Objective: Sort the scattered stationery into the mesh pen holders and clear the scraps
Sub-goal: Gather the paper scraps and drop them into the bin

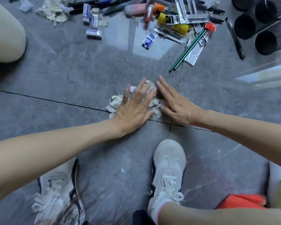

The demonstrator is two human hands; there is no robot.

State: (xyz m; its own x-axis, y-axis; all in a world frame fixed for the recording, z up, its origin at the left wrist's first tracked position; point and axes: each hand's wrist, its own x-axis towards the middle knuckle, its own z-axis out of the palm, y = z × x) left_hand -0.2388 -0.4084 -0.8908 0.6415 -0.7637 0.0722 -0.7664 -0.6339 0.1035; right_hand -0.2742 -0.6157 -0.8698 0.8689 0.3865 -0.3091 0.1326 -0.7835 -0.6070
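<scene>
Two pale laced shoes (167,172) stand on the grey tiled floor (55,78) nearest the camera. Just beyond them a small pile of cream paper scraps (114,103) lies under and between both hands. The left hand (133,108) rests palm down on the pile with its fingers straight and spread. The right hand (175,106) lies flat against the pile's right edge, fingers straight and close together. Neither hand grips anything. Farther off lie two green pencils (187,51), boxed erasers (94,33) and silver packets (182,17), their print too blurred to read. A black pen (235,39) lies beside black mesh pen holders (266,41) tipped on their sides.
</scene>
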